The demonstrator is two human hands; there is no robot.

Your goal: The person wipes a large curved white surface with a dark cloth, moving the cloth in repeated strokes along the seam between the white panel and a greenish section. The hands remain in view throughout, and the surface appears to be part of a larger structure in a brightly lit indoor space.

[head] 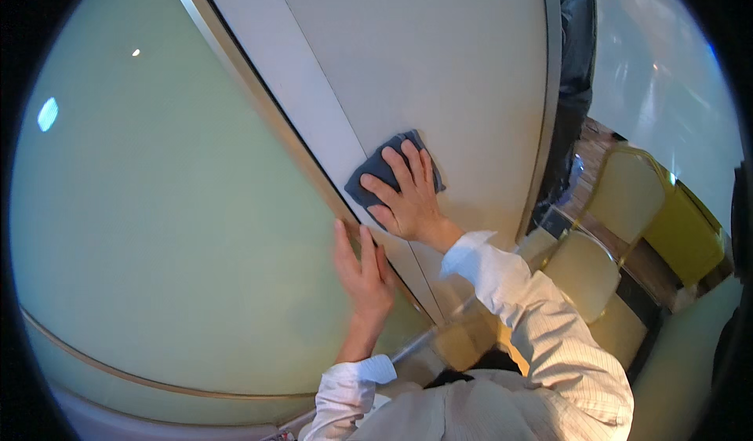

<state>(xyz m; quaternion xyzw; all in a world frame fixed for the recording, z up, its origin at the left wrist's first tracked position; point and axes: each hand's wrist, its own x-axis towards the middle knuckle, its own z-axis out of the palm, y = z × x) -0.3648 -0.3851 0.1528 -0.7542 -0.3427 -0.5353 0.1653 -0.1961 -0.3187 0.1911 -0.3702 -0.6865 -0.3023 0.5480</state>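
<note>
My right hand (412, 197) lies spread over a folded dark blue-grey cloth (376, 170) and presses it against a smooth pale panel (447, 76). Beneath the cloth runs a thin seam in that panel. Lower and to the left, my left hand (366, 276) has its fingers apart and holds nothing. Its fingertips touch or nearly touch the narrow metal frame strip (282, 126) along the edge of a frosted green glass panel (176, 205).
A metal edge (552, 88) bounds the pale panel on the right. Past it are dark clothing of a person (575, 46), a chair with a pale seat (579, 273), a yellow-green bin-like object (685, 235) and a glossy light panel (659, 76).
</note>
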